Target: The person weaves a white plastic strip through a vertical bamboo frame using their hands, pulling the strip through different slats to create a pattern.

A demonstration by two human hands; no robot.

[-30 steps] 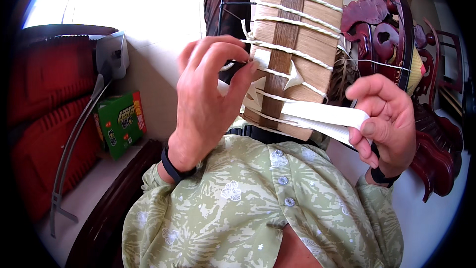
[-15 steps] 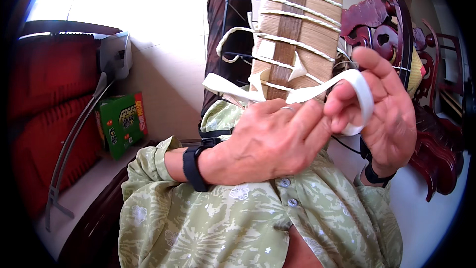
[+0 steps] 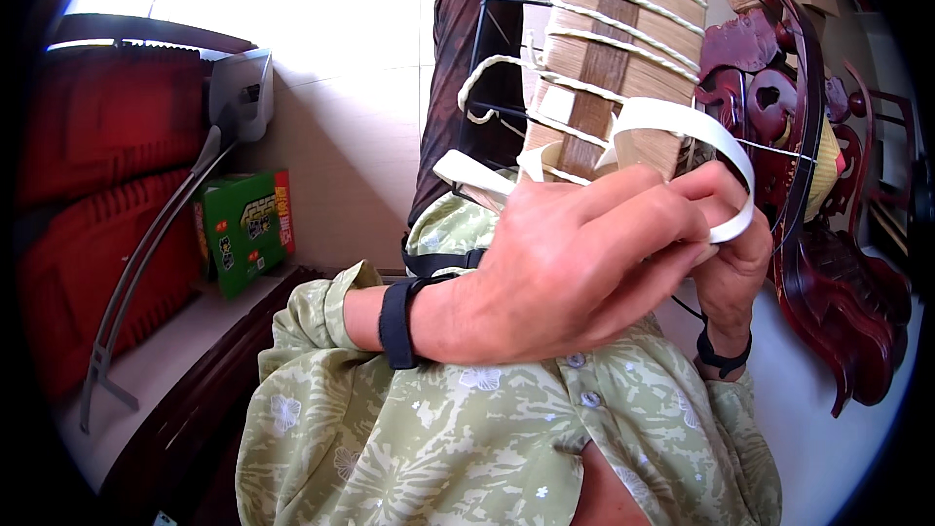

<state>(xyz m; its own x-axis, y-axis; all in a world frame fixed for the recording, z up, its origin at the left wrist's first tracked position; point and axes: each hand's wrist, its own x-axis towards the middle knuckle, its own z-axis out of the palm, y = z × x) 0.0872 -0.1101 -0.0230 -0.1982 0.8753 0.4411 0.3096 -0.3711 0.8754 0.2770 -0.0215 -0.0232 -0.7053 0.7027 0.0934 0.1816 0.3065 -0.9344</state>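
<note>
A long tan panel (image 3: 672, 34) with a brown strip (image 3: 606, 63) down its middle extends away from my lap. Off-white cord (image 3: 623, 27) is wound across it in several turns. A flat white band (image 3: 682, 117) comes off the near end, arches over to the right and loops down to my fingers. My left hand (image 3: 594, 268) is closed, thumb and fingers pinching the band at its right-hand end. Partly hidden behind it, my right hand (image 3: 735, 258) has curled fingers against the band's loop. A folded band piece (image 3: 467, 173) sticks out left of my left hand.
A thin black wire frame (image 3: 484, 15) runs along the panel's left side. Dark red carved wooden furniture (image 3: 828, 273) stands at right. On the left are red cushions (image 3: 117, 127), a grey curved metal stand (image 3: 146, 253) and a green box (image 3: 243, 229) on the floor.
My left hand has moved right and up over the right hand. The right hand's raised fingers have curled in. The band's loop now arches higher, and the whole view has shifted slightly.
</note>
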